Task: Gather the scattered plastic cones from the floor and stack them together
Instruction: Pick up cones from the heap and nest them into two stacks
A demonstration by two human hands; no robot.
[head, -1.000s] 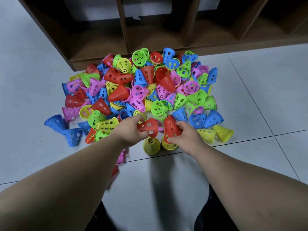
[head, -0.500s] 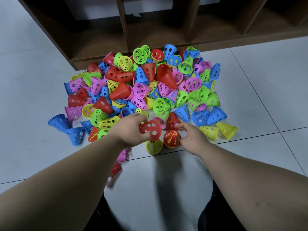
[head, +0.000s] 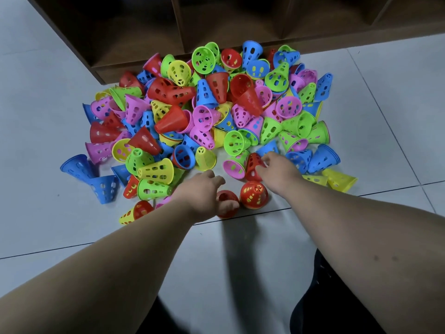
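A big pile of red, blue, green, yellow and pink perforated plastic cones (head: 212, 112) lies on the grey tiled floor (head: 385, 104). At its near edge my left hand (head: 202, 196) holds a red cone (head: 227, 203) low at the floor, thumb across it and fingers curled over it. Just to its right stands another red cone (head: 254, 195), upright, with yellow showing through its holes. Behind that one my right hand (head: 277, 172) pinches a third red cone (head: 252, 163) that lies beside a pink cone (head: 234, 166).
A dark wooden shelf unit (head: 183, 25) with open compartments stands right behind the pile. Loose blue cones (head: 79, 166) lie at the left edge, yellow cones (head: 339, 180) at the right. My dark-clad legs (head: 337, 297) are at the bottom.
My left hand has lowered its red cone to the floor, over the yellow cone that stood there. My right hand released the upright red cone and took hold of the red cone behind it.
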